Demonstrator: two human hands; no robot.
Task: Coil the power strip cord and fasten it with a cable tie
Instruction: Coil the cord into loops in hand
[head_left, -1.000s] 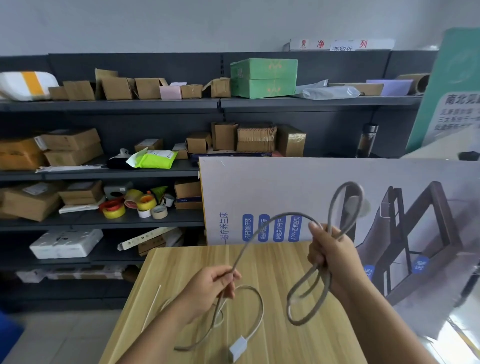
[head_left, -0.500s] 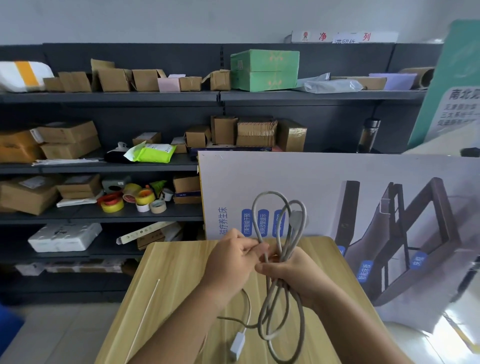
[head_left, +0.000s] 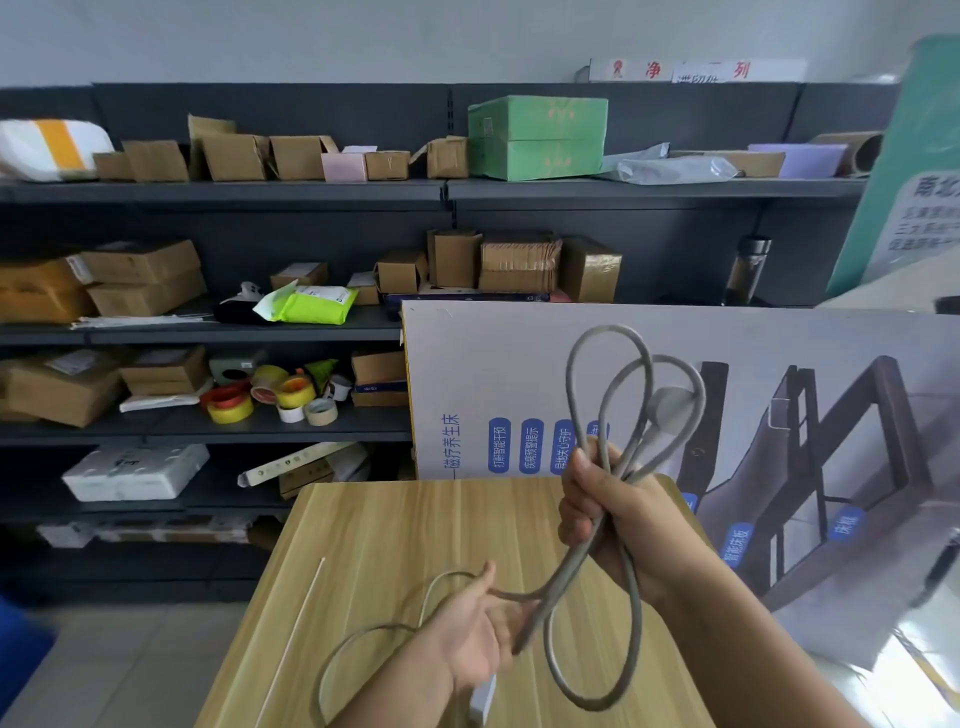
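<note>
Right hand (head_left: 618, 525) clamped on upright cord (head_left: 613, 395) loops, left hand (head_left: 478, 629) pinching slack below, cable tie (head_left: 296, 629) nearer left, along table's (head_left: 395, 525) left edge.

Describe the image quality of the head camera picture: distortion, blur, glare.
Head view: wide-angle bending curves the shelves toward the edges; bright glare washes out the lower right corner by the poster board; the left hand and the cord near it look slightly smeared, while the right hand is sharper; the cable tie on the table is pale but readable.
</note>
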